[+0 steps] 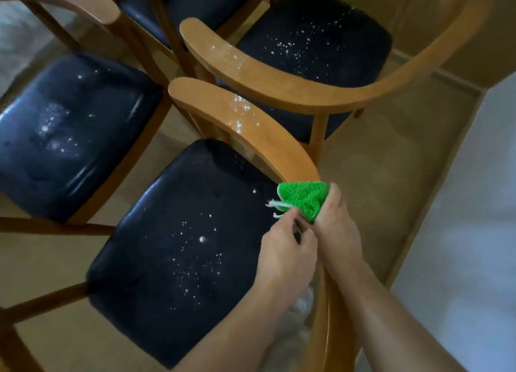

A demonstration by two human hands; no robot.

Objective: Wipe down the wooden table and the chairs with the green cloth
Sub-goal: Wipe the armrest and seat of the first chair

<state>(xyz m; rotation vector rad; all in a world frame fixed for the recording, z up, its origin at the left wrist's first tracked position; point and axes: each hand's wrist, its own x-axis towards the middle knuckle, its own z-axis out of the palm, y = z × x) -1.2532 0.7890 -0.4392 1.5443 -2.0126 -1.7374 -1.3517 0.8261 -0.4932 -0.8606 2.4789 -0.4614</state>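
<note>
A bright green fuzzy cloth [304, 198] with a white loop is pressed on the curved wooden backrest [245, 126] of the nearest chair. My right hand [336, 232] grips the cloth from the right. My left hand [284, 251] pinches the cloth's lower edge near the white loop. The chair's dark seat [178, 248] is speckled with white powder. White streaks also lie on the backrest higher up.
Two more wooden chairs stand close by, one with a dusty dark seat [315, 45] behind, one [67, 131] at the left. A fourth chair [178, 0] is at the top. A beige floor [371, 176] lies to the right.
</note>
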